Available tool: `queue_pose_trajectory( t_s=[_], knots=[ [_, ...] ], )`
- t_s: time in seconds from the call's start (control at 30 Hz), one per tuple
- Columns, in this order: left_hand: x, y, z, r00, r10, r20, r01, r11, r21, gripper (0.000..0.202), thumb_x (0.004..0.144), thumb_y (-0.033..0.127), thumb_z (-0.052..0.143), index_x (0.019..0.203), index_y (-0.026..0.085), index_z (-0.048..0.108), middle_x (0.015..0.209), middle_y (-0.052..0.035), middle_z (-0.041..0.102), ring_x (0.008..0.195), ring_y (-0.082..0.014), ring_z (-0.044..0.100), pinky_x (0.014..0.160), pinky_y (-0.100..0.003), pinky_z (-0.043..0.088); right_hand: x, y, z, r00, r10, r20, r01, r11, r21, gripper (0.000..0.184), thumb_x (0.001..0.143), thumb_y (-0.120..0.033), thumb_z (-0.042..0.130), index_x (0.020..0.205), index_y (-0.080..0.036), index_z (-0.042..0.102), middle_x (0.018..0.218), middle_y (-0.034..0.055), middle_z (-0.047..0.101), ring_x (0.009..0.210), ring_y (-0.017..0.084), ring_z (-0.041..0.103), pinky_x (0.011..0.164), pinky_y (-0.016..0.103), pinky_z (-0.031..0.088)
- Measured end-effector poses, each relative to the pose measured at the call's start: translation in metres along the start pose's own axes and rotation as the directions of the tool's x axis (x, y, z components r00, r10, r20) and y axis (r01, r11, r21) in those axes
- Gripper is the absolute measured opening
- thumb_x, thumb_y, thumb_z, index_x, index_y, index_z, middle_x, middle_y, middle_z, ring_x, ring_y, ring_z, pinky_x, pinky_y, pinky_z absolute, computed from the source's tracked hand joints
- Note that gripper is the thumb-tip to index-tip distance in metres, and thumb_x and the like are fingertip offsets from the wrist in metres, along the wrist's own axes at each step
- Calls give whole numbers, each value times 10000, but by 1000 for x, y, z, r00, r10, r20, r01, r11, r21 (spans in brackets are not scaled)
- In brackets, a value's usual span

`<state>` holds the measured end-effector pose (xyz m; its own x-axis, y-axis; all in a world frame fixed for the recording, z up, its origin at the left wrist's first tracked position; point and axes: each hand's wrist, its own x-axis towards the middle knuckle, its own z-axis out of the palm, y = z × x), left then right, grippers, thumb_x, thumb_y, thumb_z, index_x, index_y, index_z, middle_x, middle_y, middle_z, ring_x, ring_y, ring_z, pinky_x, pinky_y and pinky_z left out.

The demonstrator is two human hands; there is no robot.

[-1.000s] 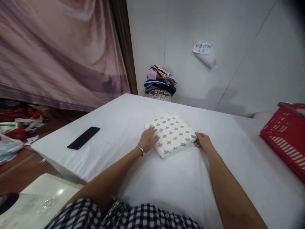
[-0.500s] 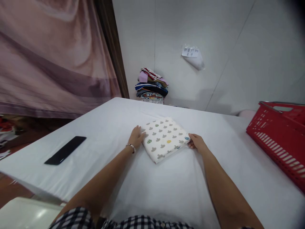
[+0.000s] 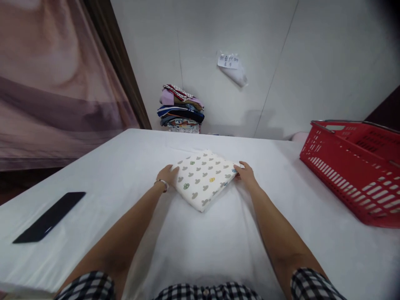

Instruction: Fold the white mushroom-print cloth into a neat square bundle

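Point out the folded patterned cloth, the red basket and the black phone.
folded patterned cloth (image 3: 203, 180): head view, middle of its top face.
red basket (image 3: 343, 175): head view, slotted near wall.
black phone (image 3: 50, 216): head view, middle of screen.

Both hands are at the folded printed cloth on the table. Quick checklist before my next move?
1. The folded cloth lies flat and neatly folded on the table: ok.
2. The left hand touches its left edge: ok.
3. The right hand touches its right corner: ok.
4. Fingers actually gripping the cloth: cannot tell.
5. The red basket stands to the right, apart from the cloth, top open: ok.
6. The phone lies far left, apart from both arms: ok.
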<state>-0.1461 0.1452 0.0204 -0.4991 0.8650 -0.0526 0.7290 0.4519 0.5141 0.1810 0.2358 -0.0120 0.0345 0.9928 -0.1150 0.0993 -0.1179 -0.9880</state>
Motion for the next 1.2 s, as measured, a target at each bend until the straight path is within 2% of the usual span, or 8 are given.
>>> queue_pose_trajectory(
  t_s=[0.17,0.3,0.47,0.73,0.9,1.03,1.1,1.2],
  knots=[
    [-23,14,14,958,155,242,-162,987,6,406,766,549,475,863,207,672,879,-22,702,849,-223,643,713,-270,472,18,4,-29,981,89,-174,-76,994,83,601,824,-378,555,1357,-181,358,897,77,653,622,145,625,497,236,532],
    [-23,21,19,972,120,202,-126,992,15,515,756,591,474,1042,194,634,1008,-58,687,913,-230,636,746,-277,470,17,4,-32,986,119,-116,-109,990,89,656,808,-339,583,1391,-185,323,1020,105,648,706,162,643,535,239,541],
    [5,45,26,971,104,216,-103,995,-16,613,812,584,410,1240,157,512,1205,-114,610,1072,-251,583,865,-310,443,14,6,-24,996,58,-68,-55,997,51,778,747,-271,646,1425,-181,275,1151,116,616,865,176,638,645,221,539],
    [40,88,45,944,-1,331,1,1000,-1,663,764,635,463,1109,88,610,1202,-200,593,1055,-344,584,789,-372,472,17,17,-18,997,-55,-53,63,985,161,862,702,-256,628,1451,-197,205,1121,71,628,874,164,639,714,241,534],
    [38,88,39,870,-131,475,277,927,-252,743,589,687,633,1070,120,635,1112,-180,648,907,-329,647,667,-362,522,18,20,-17,986,-129,-105,145,976,164,869,680,-299,657,1440,-231,242,1173,79,600,921,179,630,768,289,526],
    [32,84,34,825,-34,564,342,824,-451,542,628,586,669,971,166,673,993,-112,703,830,-270,670,651,-324,542,20,23,-14,978,-185,-93,196,971,134,858,714,-347,645,1449,-268,209,1242,77,568,976,188,616,817,318,520],
    [31,79,33,832,3,555,328,804,-496,519,647,569,662,956,152,677,962,-113,710,816,-263,673,655,-322,543,19,23,-12,984,-168,-65,176,974,142,869,730,-367,642,1458,-273,175,1253,77,565,1003,196,611,845,331,515],
    [34,70,36,904,-95,417,277,872,-403,639,618,615,663,968,80,668,971,-170,696,832,-294,664,665,-348,535,16,20,-9,997,-82,-4,81,981,174,931,732,-383,654,1471,-250,104,1325,102,506,1089,212,578,910,346,486]
  ],
)
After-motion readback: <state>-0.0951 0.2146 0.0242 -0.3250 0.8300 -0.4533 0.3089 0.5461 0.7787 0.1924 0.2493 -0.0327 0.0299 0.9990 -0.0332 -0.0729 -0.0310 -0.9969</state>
